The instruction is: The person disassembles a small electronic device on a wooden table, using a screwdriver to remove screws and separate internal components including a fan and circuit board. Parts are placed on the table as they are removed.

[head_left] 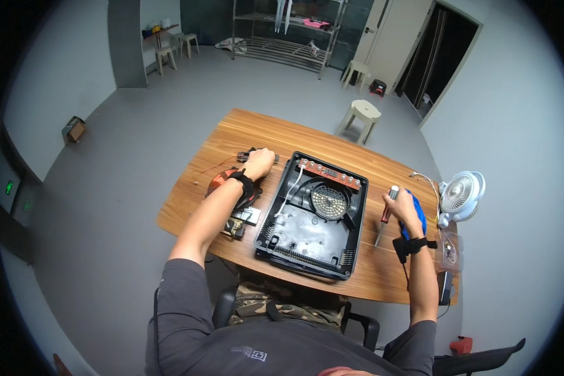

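Observation:
In my right hand (405, 208) is a screwdriver (386, 210) with a red and pale handle, its shaft slanting down to the tabletop. My left hand (261, 164) is closed at a small black part (247, 155) on the left of the table; my fingers partly hide it. Between my hands lies an open black appliance housing (307, 235), inside facing up. It has a round grille (330, 202) and a reddish-brown circuit board (329, 173) along its far end, with a white cable running down inside. Under my left wrist is a copper-coloured coil (221, 180).
Next to the coil sits a circuit board with components (235, 227). A blue item (421, 213) lies behind my right hand. At the right edge stand a small white fan (461, 193) and a clear plastic box (451, 252). A stool (362, 113) is beyond the wooden table (257, 128).

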A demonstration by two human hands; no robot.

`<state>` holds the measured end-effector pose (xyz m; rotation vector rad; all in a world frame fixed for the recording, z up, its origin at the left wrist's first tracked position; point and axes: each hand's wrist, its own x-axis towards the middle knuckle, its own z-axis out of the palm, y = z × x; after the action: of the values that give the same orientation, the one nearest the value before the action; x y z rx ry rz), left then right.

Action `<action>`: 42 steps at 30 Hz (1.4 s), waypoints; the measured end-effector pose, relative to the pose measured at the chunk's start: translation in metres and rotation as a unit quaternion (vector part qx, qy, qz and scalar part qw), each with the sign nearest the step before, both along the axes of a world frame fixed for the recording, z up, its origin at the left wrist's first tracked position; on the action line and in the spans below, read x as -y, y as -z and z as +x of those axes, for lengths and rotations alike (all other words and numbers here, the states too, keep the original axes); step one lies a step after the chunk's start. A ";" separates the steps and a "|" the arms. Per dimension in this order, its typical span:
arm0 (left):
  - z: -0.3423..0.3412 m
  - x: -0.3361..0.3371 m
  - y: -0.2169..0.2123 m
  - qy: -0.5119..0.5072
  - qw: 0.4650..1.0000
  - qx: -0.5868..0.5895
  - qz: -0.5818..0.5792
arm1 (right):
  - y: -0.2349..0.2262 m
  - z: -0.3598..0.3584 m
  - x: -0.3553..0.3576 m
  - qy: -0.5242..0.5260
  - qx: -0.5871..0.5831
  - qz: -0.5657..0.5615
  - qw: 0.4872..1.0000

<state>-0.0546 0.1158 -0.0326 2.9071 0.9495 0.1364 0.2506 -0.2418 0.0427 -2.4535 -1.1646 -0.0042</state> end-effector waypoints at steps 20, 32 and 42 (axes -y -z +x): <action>0.004 0.012 -0.024 0.004 0.999 0.038 -0.034 | 0.093 0.018 0.005 -0.024 -0.007 -0.099 0.995; 0.064 0.032 -0.039 0.163 0.981 0.076 -0.073 | 0.060 -0.005 -0.006 0.012 0.067 -0.084 0.994; 0.084 0.039 -0.021 0.191 0.977 0.097 0.002 | 0.029 -0.044 -0.082 -0.163 0.040 -0.059 0.984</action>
<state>0.0297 0.0763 -0.0117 2.9427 0.3512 0.3855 0.2068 -0.1596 0.0134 -2.3485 -1.6333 0.0650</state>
